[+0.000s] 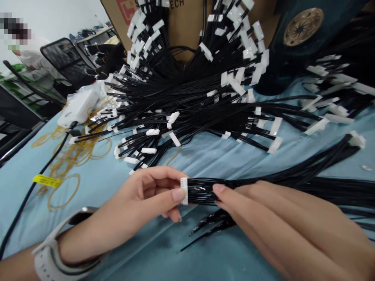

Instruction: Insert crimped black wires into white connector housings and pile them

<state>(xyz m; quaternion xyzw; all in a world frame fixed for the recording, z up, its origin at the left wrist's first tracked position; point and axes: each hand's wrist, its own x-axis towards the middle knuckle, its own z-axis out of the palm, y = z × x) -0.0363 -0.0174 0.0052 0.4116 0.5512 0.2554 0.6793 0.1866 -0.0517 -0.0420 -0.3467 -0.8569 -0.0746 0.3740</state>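
Observation:
A white connector (184, 190) sits on the end of a bundle of black wires (202, 185). My left hand (155, 191), with a watch on its wrist, pinches that connector between thumb and fingers. Just to the right, my right hand (263, 210) has its thumb and finger closed on a wire at the bundle, a short way behind the connector. Metal glints among the wires between the two hands. Below the right hand, loose black wire ends (208, 226) with metal tips point left. The wires run off to the right, one branch ending in another white connector (357, 139).
A large pile of black cables (175, 89) with white connectors lies behind my hands, against a cardboard box (184, 31). Yellow rubber bands (76, 152), a white adapter (77, 111) and its black cord (51, 160) lie left. A dark container (278, 50) stands back right. A person sits far left.

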